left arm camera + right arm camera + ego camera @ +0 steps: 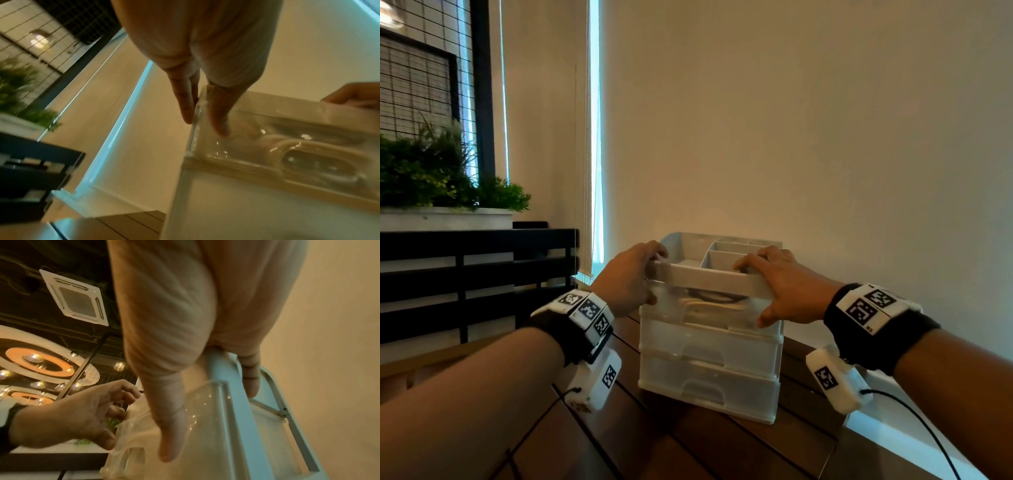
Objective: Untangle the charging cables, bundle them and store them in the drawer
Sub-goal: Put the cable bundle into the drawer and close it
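Note:
A translucent three-drawer unit (710, 363) with a divided grey tray (722, 250) on top stands on a wooden table (671, 448). Coiled black and pale cables (710, 300) show through the front of the top drawer (709, 317), which sits flush with the drawers below. My left hand (654, 277) grips the unit's top left corner, fingers over the rim and thumb on the drawer front. My right hand (753, 293) grips the top right corner the same way. The left wrist view shows my left hand (205, 116) astride the corner, beside the cables (308, 151). In the right wrist view, my right hand (211, 407) straddles the unit (236, 443).
A plain wall stands close behind the unit. A white ledge (900, 431) runs along the table's right edge. A black slatted rail (465, 260) and a planter with green plants (441, 171) stand at the left. Thin black wires (914, 414) hang from the wrist cameras.

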`<action>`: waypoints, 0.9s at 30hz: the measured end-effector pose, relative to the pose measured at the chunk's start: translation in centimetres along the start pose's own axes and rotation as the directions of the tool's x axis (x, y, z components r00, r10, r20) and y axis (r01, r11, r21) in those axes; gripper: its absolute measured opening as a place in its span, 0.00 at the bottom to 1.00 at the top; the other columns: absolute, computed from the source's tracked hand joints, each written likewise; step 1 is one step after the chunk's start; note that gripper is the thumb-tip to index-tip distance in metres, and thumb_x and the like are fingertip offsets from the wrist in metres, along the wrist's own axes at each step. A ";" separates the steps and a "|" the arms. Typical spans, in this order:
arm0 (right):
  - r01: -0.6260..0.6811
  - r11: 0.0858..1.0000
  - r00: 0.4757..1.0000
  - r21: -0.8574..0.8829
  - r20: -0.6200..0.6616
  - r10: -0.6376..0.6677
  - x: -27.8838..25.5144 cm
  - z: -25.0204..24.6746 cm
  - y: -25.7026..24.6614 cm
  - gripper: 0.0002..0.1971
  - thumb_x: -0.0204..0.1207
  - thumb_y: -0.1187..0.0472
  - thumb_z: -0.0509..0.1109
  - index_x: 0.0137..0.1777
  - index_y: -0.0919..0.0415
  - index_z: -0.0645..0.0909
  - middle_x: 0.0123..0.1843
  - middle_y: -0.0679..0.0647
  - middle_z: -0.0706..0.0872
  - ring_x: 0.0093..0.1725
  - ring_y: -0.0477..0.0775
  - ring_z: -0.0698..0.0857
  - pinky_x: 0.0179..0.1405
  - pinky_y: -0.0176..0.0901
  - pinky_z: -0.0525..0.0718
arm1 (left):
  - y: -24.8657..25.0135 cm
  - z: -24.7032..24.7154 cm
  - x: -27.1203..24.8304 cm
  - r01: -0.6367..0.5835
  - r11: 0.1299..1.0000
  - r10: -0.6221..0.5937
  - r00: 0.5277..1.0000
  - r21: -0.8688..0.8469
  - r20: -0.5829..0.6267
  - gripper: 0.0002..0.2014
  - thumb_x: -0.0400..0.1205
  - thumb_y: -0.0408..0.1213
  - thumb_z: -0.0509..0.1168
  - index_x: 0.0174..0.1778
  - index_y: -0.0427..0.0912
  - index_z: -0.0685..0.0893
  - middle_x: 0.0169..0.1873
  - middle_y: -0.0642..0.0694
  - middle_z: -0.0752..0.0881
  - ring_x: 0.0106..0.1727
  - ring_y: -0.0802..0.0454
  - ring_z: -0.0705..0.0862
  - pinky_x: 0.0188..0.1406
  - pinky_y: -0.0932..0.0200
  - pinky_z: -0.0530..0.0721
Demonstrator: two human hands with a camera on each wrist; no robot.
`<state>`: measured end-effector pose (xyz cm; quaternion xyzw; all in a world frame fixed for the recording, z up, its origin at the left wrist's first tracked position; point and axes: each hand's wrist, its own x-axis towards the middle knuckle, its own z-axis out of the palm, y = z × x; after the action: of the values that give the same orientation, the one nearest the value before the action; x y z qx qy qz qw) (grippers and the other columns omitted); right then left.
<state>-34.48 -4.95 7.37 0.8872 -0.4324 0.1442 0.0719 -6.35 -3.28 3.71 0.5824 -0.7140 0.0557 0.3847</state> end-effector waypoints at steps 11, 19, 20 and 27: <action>-0.019 0.974 0.999 0.226 -0.032 0.027 -0.5 -0.3 0.4 0.47 0.62 0.46 0.82 0.78 0.37 0.59 0.79 0.50 0.61 0.80 0.56 0.59 0.79 0.59 0.63 | -1.8 2.1 -2.4 0.310 0.821 -0.415 0.901 -0.479 -0.127 0.28 0.64 0.33 0.83 0.56 0.47 0.78 0.40 0.43 0.86 0.43 0.47 0.88 0.45 0.47 0.89; -0.375 0.606 0.833 0.702 -0.032 0.552 -3.0 0.8 -0.3 0.18 0.71 0.45 0.77 0.48 0.58 0.78 0.47 0.54 0.85 0.44 0.53 0.86 0.37 0.47 0.89 | -1.2 2.0 -2.0 0.411 0.552 -0.543 0.838 -0.726 0.061 0.13 0.81 0.44 0.71 0.48 0.36 0.85 0.43 0.39 0.90 0.42 0.47 0.89 0.29 0.57 0.86; -0.379 0.614 0.834 0.693 -0.032 0.552 -2.9 0.7 -0.4 0.18 0.71 0.44 0.76 0.45 0.59 0.79 0.44 0.56 0.86 0.41 0.54 0.88 0.35 0.47 0.90 | -1.3 2.0 -1.7 0.432 0.514 -0.567 0.819 -0.741 0.085 0.16 0.80 0.47 0.71 0.46 0.35 0.86 0.41 0.39 0.90 0.42 0.45 0.89 0.31 0.54 0.87; -0.429 0.628 0.809 0.649 -0.033 0.587 -2.7 0.3 -1.0 0.21 0.71 0.43 0.76 0.44 0.63 0.81 0.35 0.61 0.89 0.29 0.57 0.90 0.28 0.47 0.90 | -0.9 1.7 -1.1 0.455 0.446 -0.607 0.787 -0.771 0.113 0.14 0.76 0.42 0.75 0.34 0.36 0.80 0.32 0.38 0.83 0.37 0.42 0.84 0.42 0.36 0.90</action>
<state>-35.20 -2.38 6.20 0.6762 -0.5832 0.3973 -0.2118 -6.43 -3.60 1.50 0.5490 -0.4098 -0.3227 0.6531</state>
